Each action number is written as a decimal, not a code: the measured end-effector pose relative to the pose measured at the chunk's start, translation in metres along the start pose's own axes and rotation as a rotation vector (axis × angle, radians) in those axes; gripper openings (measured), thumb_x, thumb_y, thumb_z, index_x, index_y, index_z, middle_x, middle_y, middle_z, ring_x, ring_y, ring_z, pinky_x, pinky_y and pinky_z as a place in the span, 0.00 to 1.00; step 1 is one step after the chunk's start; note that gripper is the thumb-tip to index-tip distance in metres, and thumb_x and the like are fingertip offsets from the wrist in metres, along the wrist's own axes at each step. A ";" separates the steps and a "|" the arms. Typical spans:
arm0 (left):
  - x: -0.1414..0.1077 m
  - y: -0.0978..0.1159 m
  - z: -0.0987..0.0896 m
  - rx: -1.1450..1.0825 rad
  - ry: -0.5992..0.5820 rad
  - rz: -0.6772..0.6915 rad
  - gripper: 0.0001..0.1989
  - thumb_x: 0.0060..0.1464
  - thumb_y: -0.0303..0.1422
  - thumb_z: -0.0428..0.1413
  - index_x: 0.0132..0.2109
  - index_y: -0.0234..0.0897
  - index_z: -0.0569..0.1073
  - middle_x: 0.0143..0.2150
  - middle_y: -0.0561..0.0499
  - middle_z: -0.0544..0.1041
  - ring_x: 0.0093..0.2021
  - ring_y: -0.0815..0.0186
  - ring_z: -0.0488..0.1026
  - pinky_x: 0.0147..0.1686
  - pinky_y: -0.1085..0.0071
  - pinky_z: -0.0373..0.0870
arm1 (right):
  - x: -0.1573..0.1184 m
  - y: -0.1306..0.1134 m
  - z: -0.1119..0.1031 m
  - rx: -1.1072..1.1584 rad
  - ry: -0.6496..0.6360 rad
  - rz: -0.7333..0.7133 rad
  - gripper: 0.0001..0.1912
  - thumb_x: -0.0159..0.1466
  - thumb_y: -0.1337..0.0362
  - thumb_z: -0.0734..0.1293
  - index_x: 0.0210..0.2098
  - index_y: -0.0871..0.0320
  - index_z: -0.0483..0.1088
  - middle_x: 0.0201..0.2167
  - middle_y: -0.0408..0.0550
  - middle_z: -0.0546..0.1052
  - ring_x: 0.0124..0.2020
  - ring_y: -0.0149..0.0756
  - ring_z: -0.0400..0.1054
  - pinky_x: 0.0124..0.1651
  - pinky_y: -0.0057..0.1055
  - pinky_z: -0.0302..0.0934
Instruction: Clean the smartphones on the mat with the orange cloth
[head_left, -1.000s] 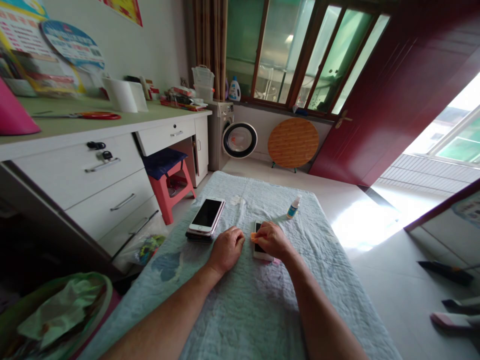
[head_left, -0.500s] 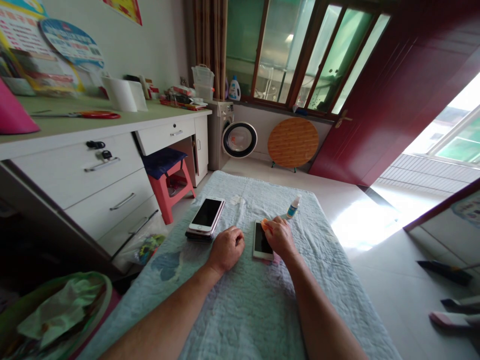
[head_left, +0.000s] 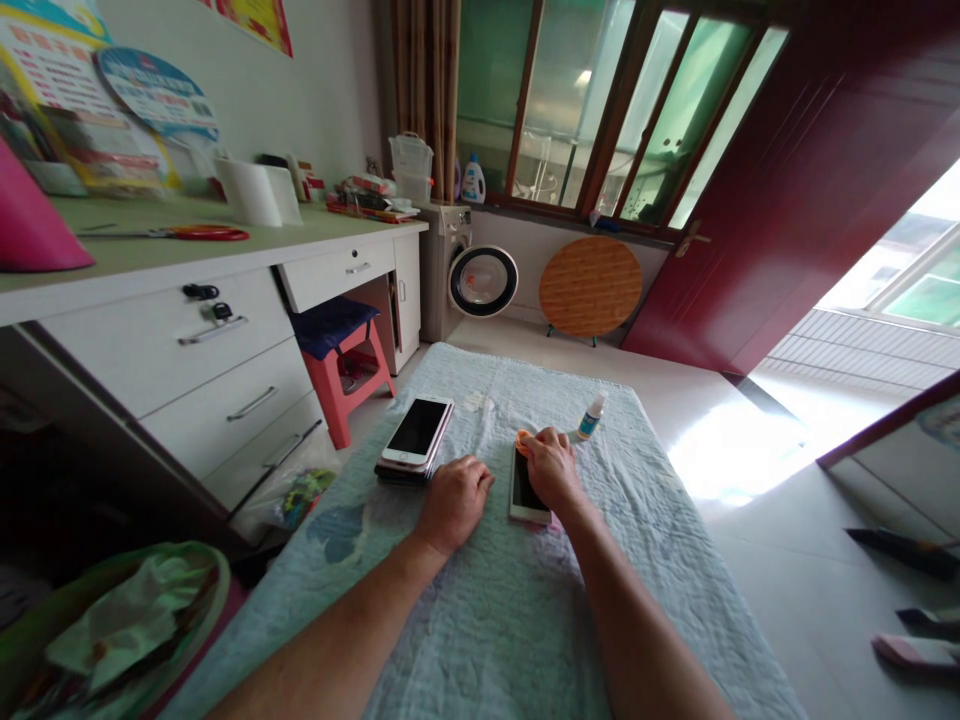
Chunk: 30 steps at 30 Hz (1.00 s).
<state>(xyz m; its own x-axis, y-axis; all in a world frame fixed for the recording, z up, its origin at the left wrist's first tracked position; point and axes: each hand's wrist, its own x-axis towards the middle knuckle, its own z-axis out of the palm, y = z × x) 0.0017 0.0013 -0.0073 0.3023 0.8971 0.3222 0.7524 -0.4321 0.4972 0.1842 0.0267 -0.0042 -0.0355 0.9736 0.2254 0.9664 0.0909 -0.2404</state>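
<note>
A white-framed phone (head_left: pixel 527 492) with a dark screen lies flat on the blue cloth in front of me. My right hand (head_left: pixel 550 466) presses an orange wiping pad (head_left: pixel 522 441) onto the phone's far end, covering part of the screen. My left hand (head_left: pixel 455 499) rests on the cloth, fingers curled in; whether anything is inside them is hidden. Just beyond it, to the left, a stack of phones has a white phone (head_left: pixel 418 431) on top, screen up. A small spray bottle (head_left: pixel 591 416) with a blue label stands past my right hand.
The blue cloth (head_left: pixel 480 620) covers the table. A white desk (head_left: pixel 172 350) with drawers runs along the left, a red stool (head_left: pixel 349 375) beside it. A bin (head_left: pixel 217 590) stands at lower left. Further back are a washing machine (head_left: pixel 442 270) and a round wooden board (head_left: pixel 591 285).
My right hand has slid the orange pad slightly left across the phone's far end. My left hand stays curled in the same place. The whole view has shifted slightly.
</note>
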 end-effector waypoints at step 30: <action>-0.009 0.021 0.014 -0.034 -0.132 0.226 0.24 0.57 0.44 0.57 0.56 0.36 0.69 0.56 0.41 0.72 0.57 0.53 0.66 0.58 0.57 0.60 | 0.005 0.013 0.001 -0.024 -0.025 0.170 0.16 0.70 0.60 0.56 0.46 0.47 0.75 0.43 0.49 0.68 0.43 0.40 0.56 0.42 0.33 0.46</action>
<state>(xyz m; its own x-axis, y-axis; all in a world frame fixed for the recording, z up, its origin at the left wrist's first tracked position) 0.0230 -0.0144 -0.0116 0.5359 0.7806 0.3217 0.6377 -0.6240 0.4516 0.1964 0.0333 -0.0073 0.1226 0.9795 0.1599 0.9649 -0.0798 -0.2504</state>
